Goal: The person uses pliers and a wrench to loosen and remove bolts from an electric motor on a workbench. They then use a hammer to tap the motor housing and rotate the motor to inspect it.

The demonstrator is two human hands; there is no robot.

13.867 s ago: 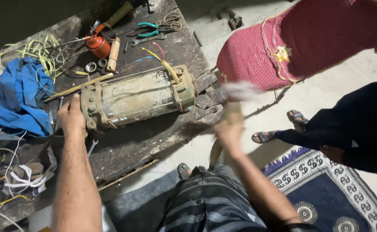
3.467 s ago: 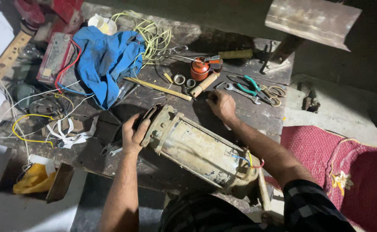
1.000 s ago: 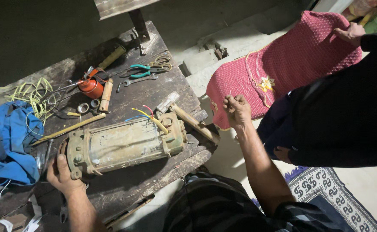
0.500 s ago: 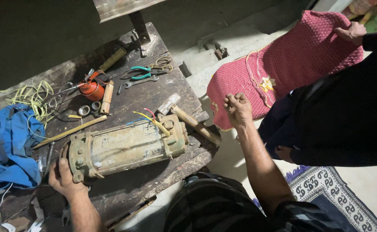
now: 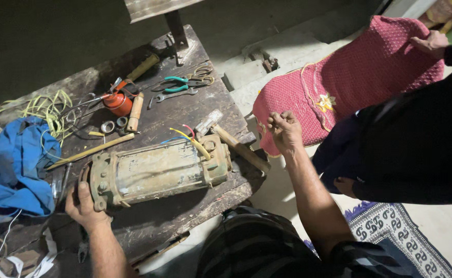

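Observation:
A rusty, pale cylindrical motor [image 5: 156, 170] lies on its side on the dark wooden workbench [image 5: 205, 103], with yellow, red and blue wires sticking out of its right end. My left hand [image 5: 84, 206] grips the flange at the motor's left end. My right hand [image 5: 285, 131] is off the bench to the right, closed in a fist over the edge of a red knitted cushion [image 5: 349, 87]. Whether it pinches the cushion I cannot tell. A hammer [image 5: 231, 141] lies by the motor's right end, its handle over the bench edge.
At the bench's back lie a red oil can [image 5: 116, 102], green-handled pliers [image 5: 177, 85], a spanner, metal rings and a wooden stick [image 5: 89, 152]. A blue cloth [image 5: 12, 167] and yellow wire sit at the left. A person in dark clothes [image 5: 416, 144] stands at the right, one hand on the cushion. A patterned rug [image 5: 401, 237] covers the floor.
Over the last second, almost nothing: my left hand stays on the motor's end and my right fist stays by the cushion. Earlier, the motor was turned on the bench.

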